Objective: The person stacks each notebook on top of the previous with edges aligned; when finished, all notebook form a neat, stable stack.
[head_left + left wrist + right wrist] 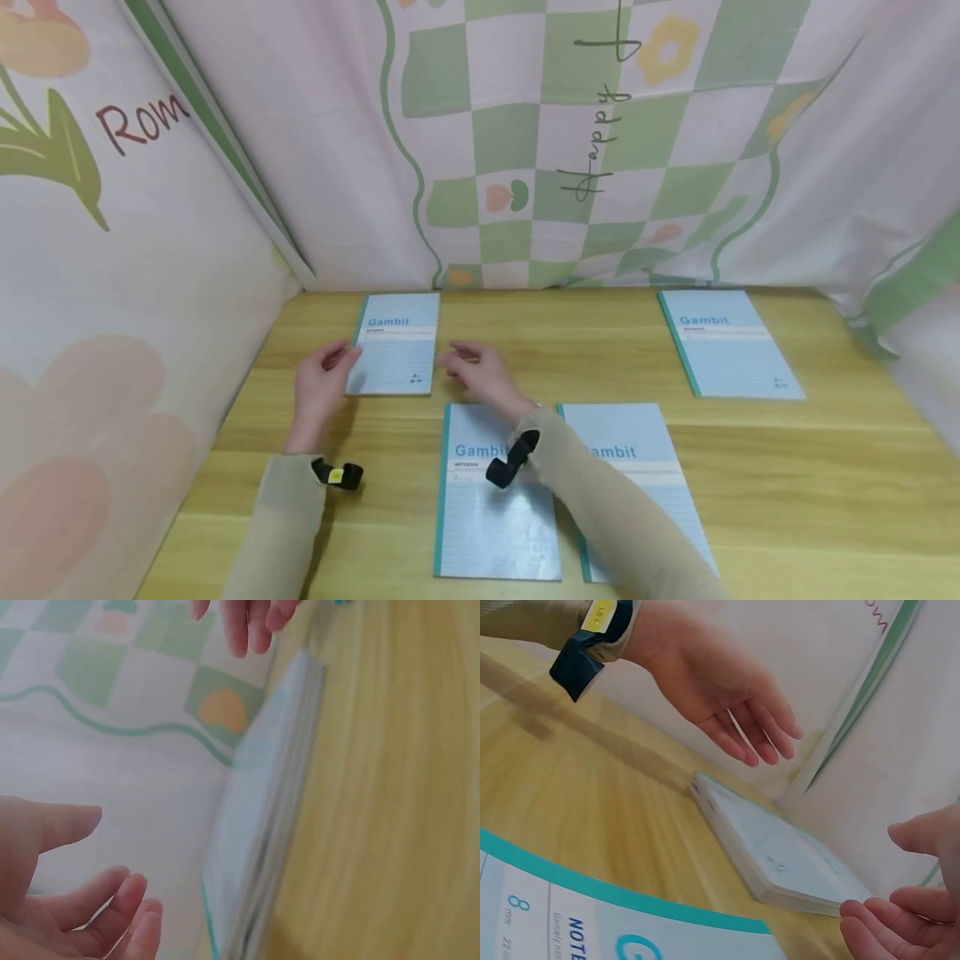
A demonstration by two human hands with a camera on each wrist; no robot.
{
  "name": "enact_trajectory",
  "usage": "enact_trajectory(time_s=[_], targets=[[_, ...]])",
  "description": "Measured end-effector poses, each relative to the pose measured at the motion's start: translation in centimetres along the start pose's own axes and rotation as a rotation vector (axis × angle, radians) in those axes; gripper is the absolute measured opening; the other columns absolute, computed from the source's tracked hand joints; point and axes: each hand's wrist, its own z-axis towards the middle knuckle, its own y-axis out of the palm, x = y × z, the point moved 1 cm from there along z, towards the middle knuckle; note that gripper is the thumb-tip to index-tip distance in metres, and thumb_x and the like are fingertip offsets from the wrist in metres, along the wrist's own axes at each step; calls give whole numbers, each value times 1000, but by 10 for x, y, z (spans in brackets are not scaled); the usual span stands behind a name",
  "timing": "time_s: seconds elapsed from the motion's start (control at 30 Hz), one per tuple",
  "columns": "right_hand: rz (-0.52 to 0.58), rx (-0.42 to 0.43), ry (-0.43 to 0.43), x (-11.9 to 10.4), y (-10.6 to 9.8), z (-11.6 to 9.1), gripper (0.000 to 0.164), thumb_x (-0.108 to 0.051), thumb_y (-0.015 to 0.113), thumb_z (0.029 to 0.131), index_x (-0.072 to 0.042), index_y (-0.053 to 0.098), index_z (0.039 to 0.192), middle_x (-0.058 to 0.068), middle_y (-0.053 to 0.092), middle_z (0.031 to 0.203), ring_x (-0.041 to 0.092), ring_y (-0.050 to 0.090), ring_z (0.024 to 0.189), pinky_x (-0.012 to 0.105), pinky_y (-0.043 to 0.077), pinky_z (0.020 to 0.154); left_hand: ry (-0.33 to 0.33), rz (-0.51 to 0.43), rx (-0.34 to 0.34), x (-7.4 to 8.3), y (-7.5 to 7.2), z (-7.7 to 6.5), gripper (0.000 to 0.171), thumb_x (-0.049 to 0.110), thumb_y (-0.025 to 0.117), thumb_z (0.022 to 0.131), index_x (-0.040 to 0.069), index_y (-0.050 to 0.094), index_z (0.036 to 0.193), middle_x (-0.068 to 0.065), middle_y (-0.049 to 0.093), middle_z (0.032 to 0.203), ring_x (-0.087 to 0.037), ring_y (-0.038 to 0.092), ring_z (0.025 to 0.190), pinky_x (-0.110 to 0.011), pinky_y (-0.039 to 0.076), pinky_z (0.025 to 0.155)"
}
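Observation:
A pale blue Gambit notebook (396, 354) with a teal spine lies at the back left; its thick, layered edge in the left wrist view shows a small stack (259, 817). My left hand (321, 385) hovers at its left edge, fingers loosely bent and holding nothing. On the other side, my right hand (483, 372) is just off the right edge with relaxed fingers. The right wrist view shows space between the left hand (720, 686) and the stack (780, 855), while the right hand (911, 900) is close to its near corner.
Two more Gambit notebooks lie in front, a left one (495, 525) and a right one (637, 433), both partly under my right arm. Another notebook (731, 346) lies at the back right. A printed curtain (502, 137) hangs along the wooden table's (840, 483) back edge.

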Motion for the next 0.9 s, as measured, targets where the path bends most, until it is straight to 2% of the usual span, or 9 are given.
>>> enact_trajectory(time_s=[0.1,0.2,0.37,0.53,0.7,0.9], targets=[[46,1,-31,-2,-11,-1,52,-25,69,99,0,55,143,14,65,121,28,67,106,38,55,93,43,-32,-20,9,3,-3,50,29,67,100,-1,58,140,-19,63,129,-31,57,119,-43,47,101],[78,1,-46,-3,-24,-4,52,-27,69,99,-2,56,143,13,65,123,28,66,110,39,53,98,72,-25,-53,17,8,-9,48,29,66,101,1,58,140,-17,63,129,-30,58,119,-43,48,101],[82,18,-65,-6,-44,-8,52,-30,67,100,-3,56,143,12,64,128,25,65,114,40,51,101,118,-4,-121,27,18,-19,45,29,64,102,4,59,140,-15,64,129,-29,59,119,-43,48,102],[83,39,-74,-5,-64,-14,53,-30,67,100,-4,55,144,13,62,131,27,63,117,42,50,103,172,-15,-189,33,30,-28,45,25,66,101,1,59,138,-17,64,129,-30,61,119,-43,49,102],[69,66,-75,4,-86,-20,56,-31,69,100,-2,53,146,15,61,134,29,61,120,44,48,104,176,-18,-247,36,42,-37,47,30,67,101,5,58,140,-13,64,132,-28,61,121,-43,52,100],[-28,110,-61,13,-114,-29,65,-38,73,96,-6,52,148,12,61,136,28,59,123,44,45,106,166,-40,-302,35,57,-43,48,29,68,100,5,59,141,-12,64,133,-26,61,121,-42,52,100]])
